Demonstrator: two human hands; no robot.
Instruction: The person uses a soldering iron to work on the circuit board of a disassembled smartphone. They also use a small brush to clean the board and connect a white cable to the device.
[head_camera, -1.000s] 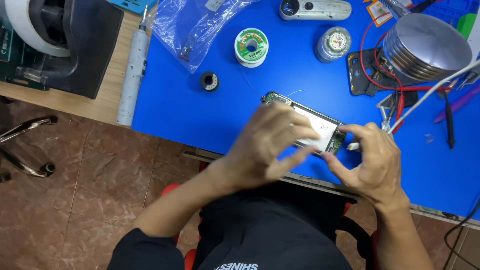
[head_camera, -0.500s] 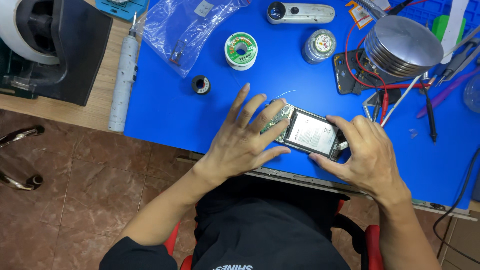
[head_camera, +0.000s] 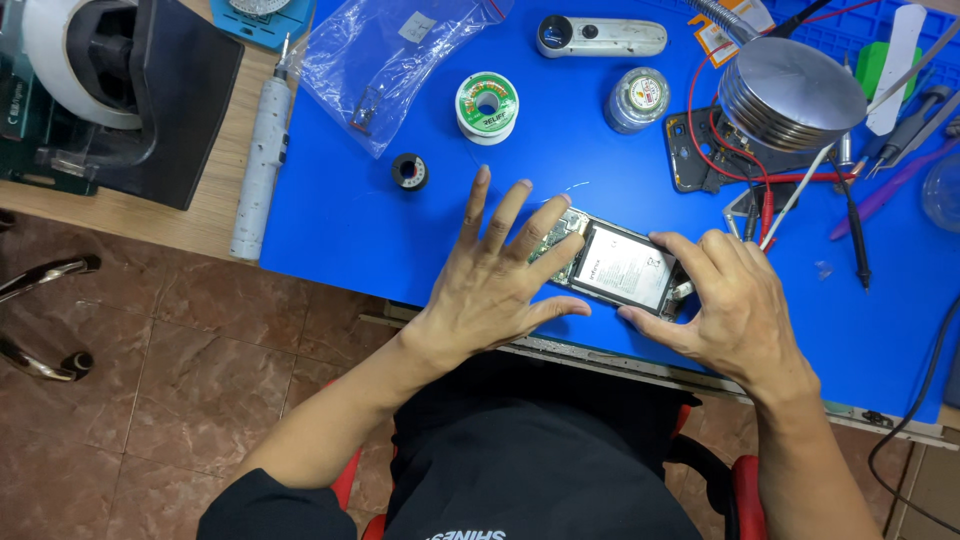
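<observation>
Left hand (head_camera: 497, 285): flat, fingers spread wide, gripping nothing; fingertips rest on the near end of the opened smartphone with exposed battery and green circuit board (head_camera: 612, 262).
Right hand (head_camera: 735, 305): loosely curled, fingertips and thumb pinching the phone's far end.
Phone: flat on the blue work mat (head_camera: 340, 215), near its front edge, back cover off, innards bare; reassembly not apparent.
Beyond: small black tape roll (head_camera: 408, 171), green-labelled solder spool (head_camera: 487, 106), clear plastic bag (head_camera: 385, 62), round metal lamp head (head_camera: 790, 95).
</observation>
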